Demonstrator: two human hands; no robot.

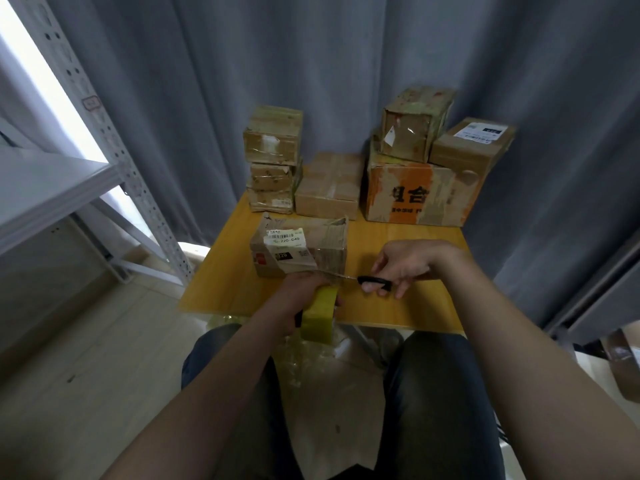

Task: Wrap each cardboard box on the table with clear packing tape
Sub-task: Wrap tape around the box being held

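Both of your grips are clamped: your left grip [304, 292] curls around the yellowish tape roll [318, 315] at the near edge of the bench [225, 278], and your right grip [405, 263] holds the black-handled scissors [375, 283], blades pointing at the tape strand [334, 271] stretched from the roll. That strand runs to the near face of the labelled cardboard box [301, 249], which sits toward the bench's front; more taped boxes [273, 161] stand stacked along the far edge.

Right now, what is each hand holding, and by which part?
The left hand grips the packing tape roll round its upper rim. The right hand holds the scissors by their black handles, blades pointing toward the labelled box.
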